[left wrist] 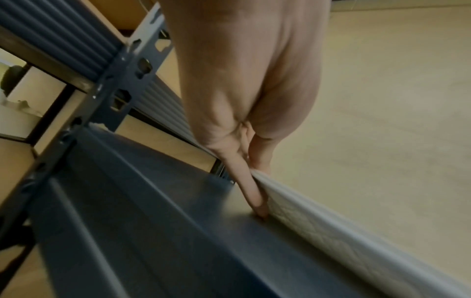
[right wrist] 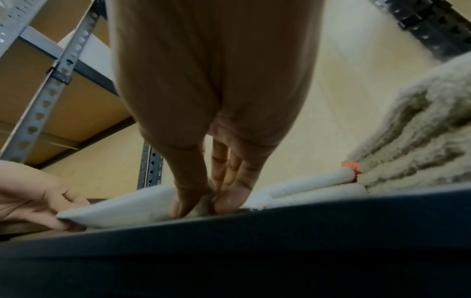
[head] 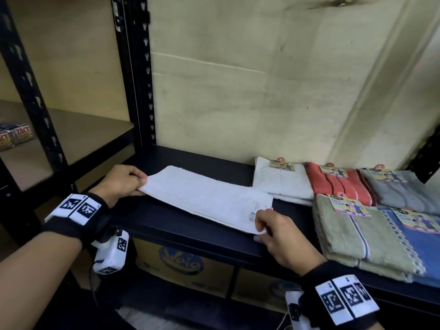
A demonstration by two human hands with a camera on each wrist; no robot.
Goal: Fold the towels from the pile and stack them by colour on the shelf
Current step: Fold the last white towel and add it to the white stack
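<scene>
Folding is underway: the left hand (head: pixel 121 181) pinches the white towel's (head: pixel 204 196) 9 o'clock end, the right hand (head: pixel 279 234) its 4 o'clock corner, on the dark shelf (head: pixel 190 236). Next, probably, bring the ends together, then onto the white stack (head: pixel 283 182) at 2 o'clock.

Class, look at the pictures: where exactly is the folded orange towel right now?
In the head view, the orange towel lies at the back right of the dark shelf, between the folded white towel and the grey towel, behind the green towel.

Blue towel (head: pixel 426 253): cut off by the frame edge at 3 o'clock. Towel tags (head: pixel 348 206): print too small to read. Left hand (left wrist: pixel 244 90): fingertips partly hidden behind the white towel (left wrist: pixel 318 225).
</scene>
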